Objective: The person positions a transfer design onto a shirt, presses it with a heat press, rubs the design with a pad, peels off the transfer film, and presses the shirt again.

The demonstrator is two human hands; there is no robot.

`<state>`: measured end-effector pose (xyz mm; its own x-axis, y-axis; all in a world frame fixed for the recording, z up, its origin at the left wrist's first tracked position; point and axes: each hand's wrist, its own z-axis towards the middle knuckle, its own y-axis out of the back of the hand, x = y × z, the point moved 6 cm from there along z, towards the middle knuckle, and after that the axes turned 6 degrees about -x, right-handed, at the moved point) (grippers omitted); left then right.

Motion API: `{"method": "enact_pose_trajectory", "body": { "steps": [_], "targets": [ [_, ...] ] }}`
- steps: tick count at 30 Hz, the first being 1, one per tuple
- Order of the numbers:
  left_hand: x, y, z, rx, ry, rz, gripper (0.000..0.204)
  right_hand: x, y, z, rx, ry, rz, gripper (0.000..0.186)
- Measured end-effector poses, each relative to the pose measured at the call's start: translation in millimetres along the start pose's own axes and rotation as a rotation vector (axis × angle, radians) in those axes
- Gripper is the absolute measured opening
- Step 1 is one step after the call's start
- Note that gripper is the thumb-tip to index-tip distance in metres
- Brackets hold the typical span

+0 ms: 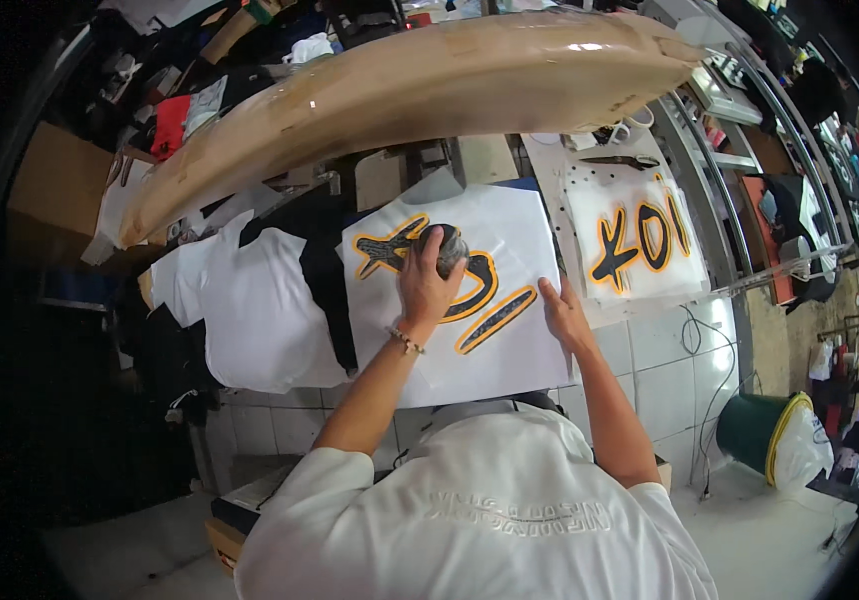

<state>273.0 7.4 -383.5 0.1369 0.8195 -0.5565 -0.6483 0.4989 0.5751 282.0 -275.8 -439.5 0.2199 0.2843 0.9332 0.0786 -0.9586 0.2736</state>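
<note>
My left hand (427, 287), a beaded bracelet at its wrist, is closed over a dark grey rounded lump (449, 255), perhaps a bundled cloth; its exact kind cannot be made out. The lump presses on the black, orange-edged lettering (493, 322) of a white sheet (520, 225). That sheet seems to lie over a white garment spread on a board, but the layers are hard to separate. Along the sheet's right edge, my right hand (568, 317) rests with fingers stretched out, holding nothing.
To the left lies a white T-shirt (255, 305) beside black cloth (328, 290). A second lettered sheet (640, 245) is at the right, scissors (620, 160) above it. A long tape-wrapped brown bundle (400, 95) spans the far side. A green bucket (750, 435) stands on the floor.
</note>
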Motion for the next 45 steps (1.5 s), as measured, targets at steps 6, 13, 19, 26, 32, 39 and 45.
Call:
{"method": "enact_pose_trajectory", "body": {
  "steps": [6, 13, 19, 26, 32, 39, 45],
  "targets": [
    [42.9, 16.4, 69.9, -0.166, 0.066, 0.025, 0.078, -0.3, -7.4, 1.4, 0.037, -0.052, 0.012, 0.069],
    [-54.8, 17.2, -63.5, 0.001, -0.228, -0.101, 0.066, -4.8, -0.1, 4.4, 0.038, -0.004, 0.02, 0.076],
    [21.1, 80.6, -27.8, -0.087, 0.223, 0.005, 0.061, 1.0, -1.7, -0.7, 0.062, -0.07, 0.034, 0.075],
    [-36.2, 72.6, -92.3, 0.104, -0.125, -0.146, 0.053, -23.7, -1.6, 11.5, -0.036, 0.074, 0.023, 0.07],
    [-4.3, 25.8, 13.6, 0.052, 0.174, -0.042, 0.076, -23.8, -7.7, 14.0, 0.038, -0.062, 0.024, 0.065],
    [-76.9, 2.5, -61.5, 0.079, -0.29, -0.163, 0.072, -13.6, 0.5, 7.4, 0.084, -0.015, 0.089, 0.068],
    [-22.9, 14.6, 21.3, 0.061, 0.143, -0.142, 0.068, -3.9, 1.5, 0.6, 0.069, -0.062, 0.042, 0.076]
  ]
}}
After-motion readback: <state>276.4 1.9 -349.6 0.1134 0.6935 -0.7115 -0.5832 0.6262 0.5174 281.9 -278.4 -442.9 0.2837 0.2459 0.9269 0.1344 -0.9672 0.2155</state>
